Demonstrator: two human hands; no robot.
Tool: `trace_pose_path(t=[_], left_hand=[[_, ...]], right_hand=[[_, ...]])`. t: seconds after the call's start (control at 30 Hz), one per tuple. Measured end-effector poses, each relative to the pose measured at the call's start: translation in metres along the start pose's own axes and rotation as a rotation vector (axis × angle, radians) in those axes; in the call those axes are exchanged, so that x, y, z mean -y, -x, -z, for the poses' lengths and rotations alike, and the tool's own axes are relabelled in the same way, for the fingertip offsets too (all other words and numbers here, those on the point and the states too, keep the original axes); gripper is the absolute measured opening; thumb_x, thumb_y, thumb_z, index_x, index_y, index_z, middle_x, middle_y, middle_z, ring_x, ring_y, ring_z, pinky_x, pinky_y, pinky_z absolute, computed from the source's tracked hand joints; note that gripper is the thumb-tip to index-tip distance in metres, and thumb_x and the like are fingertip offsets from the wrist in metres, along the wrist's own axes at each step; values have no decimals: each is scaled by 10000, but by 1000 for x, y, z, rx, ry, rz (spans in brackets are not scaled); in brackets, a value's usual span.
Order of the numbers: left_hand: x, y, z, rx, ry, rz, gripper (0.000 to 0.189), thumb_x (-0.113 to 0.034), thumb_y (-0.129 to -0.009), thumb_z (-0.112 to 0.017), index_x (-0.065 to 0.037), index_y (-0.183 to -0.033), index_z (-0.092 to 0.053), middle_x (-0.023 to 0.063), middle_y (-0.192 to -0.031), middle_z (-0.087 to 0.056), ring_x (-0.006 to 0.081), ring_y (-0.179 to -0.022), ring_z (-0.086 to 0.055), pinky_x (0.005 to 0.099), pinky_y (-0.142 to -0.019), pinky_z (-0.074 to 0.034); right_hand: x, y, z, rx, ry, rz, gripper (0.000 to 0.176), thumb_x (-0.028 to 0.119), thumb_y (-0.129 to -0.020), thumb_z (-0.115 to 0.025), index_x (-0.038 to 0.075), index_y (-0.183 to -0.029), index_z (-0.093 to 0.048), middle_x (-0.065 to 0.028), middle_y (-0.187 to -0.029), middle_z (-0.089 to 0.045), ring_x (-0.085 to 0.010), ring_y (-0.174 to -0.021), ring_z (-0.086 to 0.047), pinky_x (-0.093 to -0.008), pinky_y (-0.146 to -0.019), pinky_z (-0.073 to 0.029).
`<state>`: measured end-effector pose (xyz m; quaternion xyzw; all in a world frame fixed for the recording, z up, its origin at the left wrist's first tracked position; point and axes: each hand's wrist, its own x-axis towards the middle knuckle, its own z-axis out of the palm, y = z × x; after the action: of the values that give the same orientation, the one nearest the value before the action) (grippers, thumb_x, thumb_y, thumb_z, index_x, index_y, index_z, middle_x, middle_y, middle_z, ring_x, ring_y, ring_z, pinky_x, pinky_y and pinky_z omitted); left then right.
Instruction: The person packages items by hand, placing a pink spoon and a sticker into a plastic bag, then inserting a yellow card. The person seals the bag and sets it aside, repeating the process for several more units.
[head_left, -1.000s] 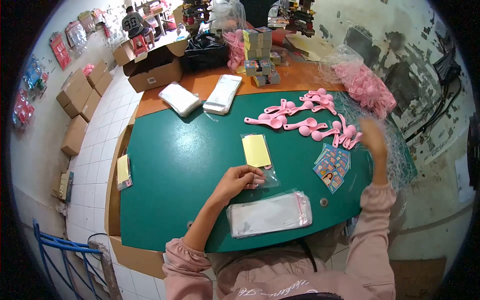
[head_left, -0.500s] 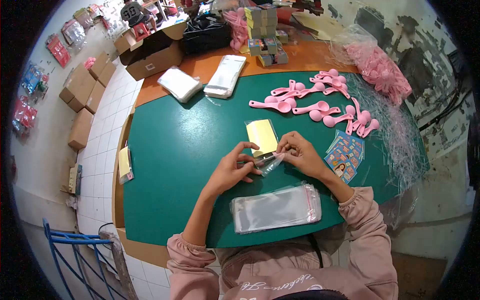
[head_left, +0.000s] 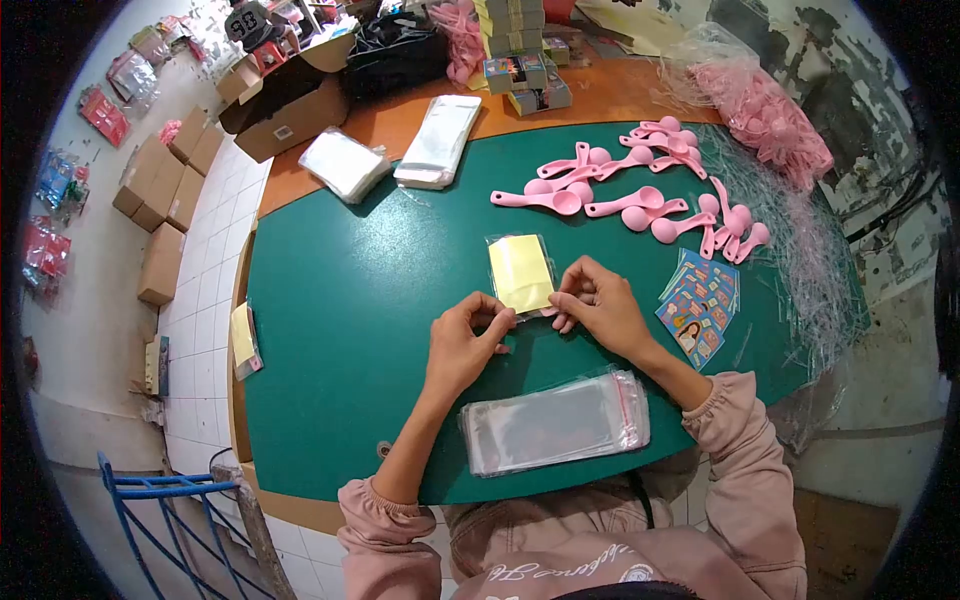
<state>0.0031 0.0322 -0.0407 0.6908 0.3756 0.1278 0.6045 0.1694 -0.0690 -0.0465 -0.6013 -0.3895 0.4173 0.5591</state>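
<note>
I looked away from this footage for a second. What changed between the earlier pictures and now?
The right hand came back from beside the spoons to the bag and took hold of its near end, opposite the left hand, which stayed there. The bag, spoons, cards and stack of empty bags lie as before.

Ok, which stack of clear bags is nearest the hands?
The pink-edged stack on the near edge of the green table, just beneath the left hand and right hand. The squarish stack and long stack lie at the far side.
</note>
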Motion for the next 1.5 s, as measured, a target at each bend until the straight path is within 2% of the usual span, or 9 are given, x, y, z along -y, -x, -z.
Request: trace_pose_path(t=[0.57, 0.63, 0.73, 0.87, 0.93, 1.03, 1.23, 1.33, 1.5], left_hand=[[4, 2, 17, -65, -66, -92, 398, -51, -791, -571, -113, -1181, -519, 75, -953, -607, 118, -689, -572, 247, -595, -496], [23, -4, 51, -210, -253, -336, 379, -15, -768, -558, -87, -1140, -547, 83, -1112, -581, 187, -804, -594, 298, -755, -476], [36, 7, 118, -510, -526, -360, 396, 69, -731, -498, -67, -1095, -575, 116, -1101, -568, 242, -891, -586, 307, -795, -466], [77, 27, 200, -886, -896, -139, 445, 104, -704, -420, -71, -1070, -603, 151, -1118, -534, 294, -979, -546, 353, -857, -425], [99, 37, 231, -1030, -887, -42, 448, 92, -711, -419, -85, -1077, -607, 147, -1071, -561, 307, -971, -546, 361, -863, -421], [139, 39, 291, -1092, -963, -162, 459, 89, -717, -417, -94, -1098, -598, 151, -1033, -575, 309, -959, -550, 366, -854, -423], [145, 31, 328, -1050, -844, 178, 366, -62, -788, -509, -64, -1152, -551, 176, -1073, -562, 318, -971, -547, 378, -874, -406], [134, 19, 300, -1391, -851, -221, 342, -129, -815, -502, -44, -1145, -523, 200, -1105, -535, 341, -1078, -470, 393, -912, -372], [1, 22, 93, -352, -598, -638, 141, -36, -787, -551, -48, -907, -624, 119, -1026, -589, 250, -942, -565, 332, -799, -456]], right_hand=[[7, -6, 1, 38, 143, -11, 293, 86, -801, -597, 0, -1068, -513, -88, -741, -586, -137, -586, -592, -257, -529, -500], [12, -20, 5, 35, 710, 371, 279, 109, -770, -614, 9, -1021, -546, -107, -794, -557, -198, -727, -583, -326, -637, -501], [6, -63, 7, -72, 964, 777, 222, 103, -739, -612, 4, -934, -571, -127, -855, -534, -262, -887, -523, -375, -744, -465], [-1, -106, -2, -145, 1188, 683, 175, 61, -708, -605, -8, -865, -569, -133, -900, -539, -288, -964, -486, -386, -777, -448], [0, -110, -9, -93, 1397, 486, 315, 77, -726, -611, -17, -1013, -524, -152, -991, -519, -315, -958, -472, -380, -822, -415], [-9, -111, -12, -104, 1338, 571, 241, 26, -700, -583, -28, -932, -544, -153, -958, -517, -322, -942, -476, -389, -795, -434], [24, -81, 0, -41, 1015, 433, 194, 39, -742, -541, 52, -933, -576, -161, -922, -504, -309, -805, -538, -379, -746, -444], [39, -67, 23, -131, 822, 751, 175, 50, -780, -505, 36, -941, -574, -167, -911, -524, -313, -827, -536, -375, -699, -445], [62, -38, 32, -137, 304, 422, 257, 235, -924, -447, 27, -952, -595, 23, -699, -512, -33, -572, -419, -174, -501, -340]])
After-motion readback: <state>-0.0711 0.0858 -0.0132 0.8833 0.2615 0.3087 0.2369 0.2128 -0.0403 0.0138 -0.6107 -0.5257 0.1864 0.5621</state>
